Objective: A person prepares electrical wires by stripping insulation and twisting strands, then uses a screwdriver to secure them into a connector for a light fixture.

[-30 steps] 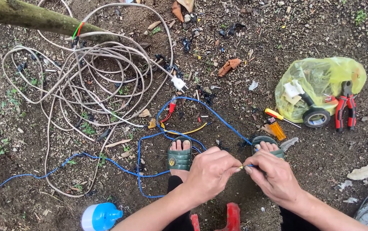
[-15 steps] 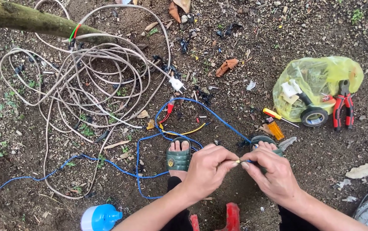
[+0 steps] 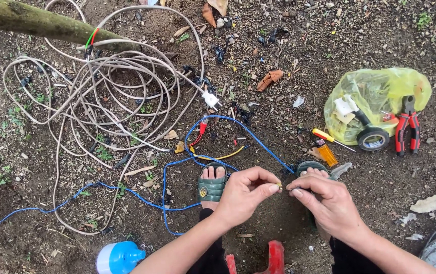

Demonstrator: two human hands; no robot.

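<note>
At the far left a thin blue insulated wire [image 3: 126, 192] ran across the bare soil [image 3: 289, 56], below a loose tangle of beige cable [image 3: 101, 91] that ended in a small white plug [image 3: 211, 99]. A mossy branch [image 3: 30, 21] lay across the top left corner, and a blue-and-white plastic lamp [image 3: 119, 257] sat at the bottom edge. Near the middle, the left hand [image 3: 246, 195] had its thumb and forefinger pressed together, pinching a tiny wire end [image 3: 283, 187] above a foot in a green sandal [image 3: 211, 186]. The right hand [image 3: 329, 205] met it, its fingers [image 3: 299, 193] pinched on the same spot. Further right lay a yellow-handled screwdriver [image 3: 329, 138], a yellow translucent plastic bag [image 3: 375, 96], a roll of black tape [image 3: 373, 139] and red-handled pliers [image 3: 407, 127].
</note>
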